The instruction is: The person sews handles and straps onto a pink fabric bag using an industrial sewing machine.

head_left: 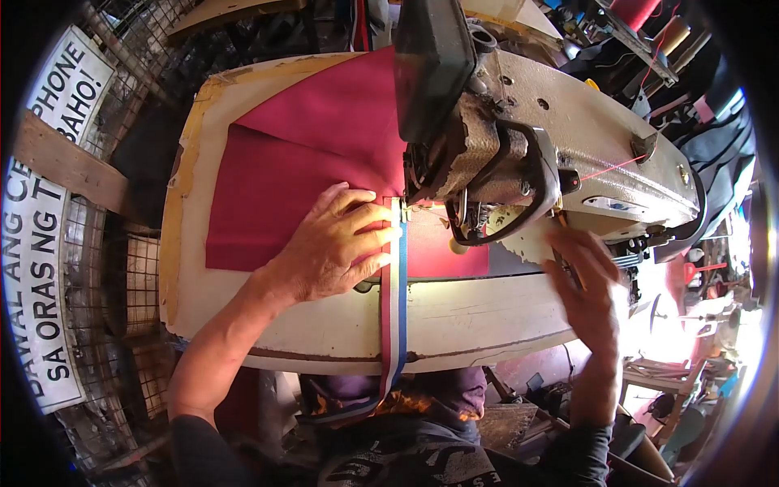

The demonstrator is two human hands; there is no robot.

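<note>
My left hand (337,243) lies flat with its fingers apart on a dark red cloth (272,178). Its fingertips reach the edge of a striped ribbon (396,304) in red, white and blue. The ribbon runs from the lit needle area of a sewing machine (584,122) down over the table's front edge into my lap. To the right of the machine head, my right hand (591,284) is blurred, with its fingers curled. A thin brownish thing shows at its fingers, too smeared to name. The machine head hides the needle itself.
The pale sewing table (316,325) has a worn, chipped edge. Red thread (613,169) crosses the machine body. Thread spools (633,12) stand at the upper right. Wire mesh with lettered signs (49,284) borders the left side, and clutter fills the right.
</note>
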